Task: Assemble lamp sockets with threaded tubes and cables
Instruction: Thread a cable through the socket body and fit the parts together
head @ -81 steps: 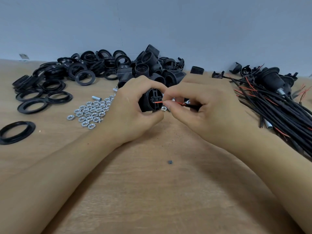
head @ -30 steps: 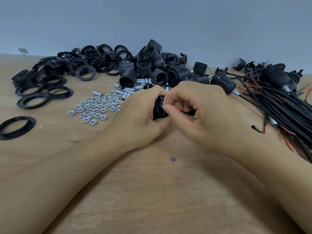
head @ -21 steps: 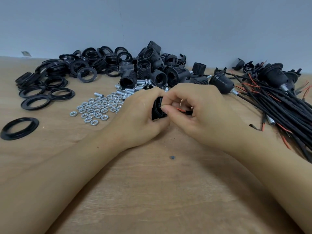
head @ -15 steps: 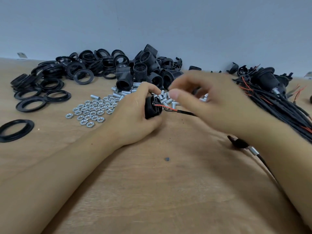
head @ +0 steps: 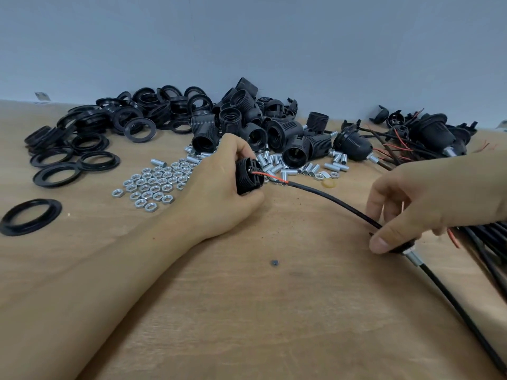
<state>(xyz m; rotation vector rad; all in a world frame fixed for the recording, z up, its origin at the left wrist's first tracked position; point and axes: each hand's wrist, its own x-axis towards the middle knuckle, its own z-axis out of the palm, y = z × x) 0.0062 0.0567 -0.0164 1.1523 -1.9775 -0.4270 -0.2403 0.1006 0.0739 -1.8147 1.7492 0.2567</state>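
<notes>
On the wooden surface (head: 247, 311), the left hand (head: 219, 193) grips a black lamp socket (head: 248, 175) wired to a black cable (head: 329, 198), while the right hand (head: 428, 198) pinches the cable's black cap (head: 399, 249) beside its threaded tube (head: 413, 257).

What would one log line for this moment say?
left hand: grips socket | cable: wired into socket | right hand: pinches cap on cable
</notes>
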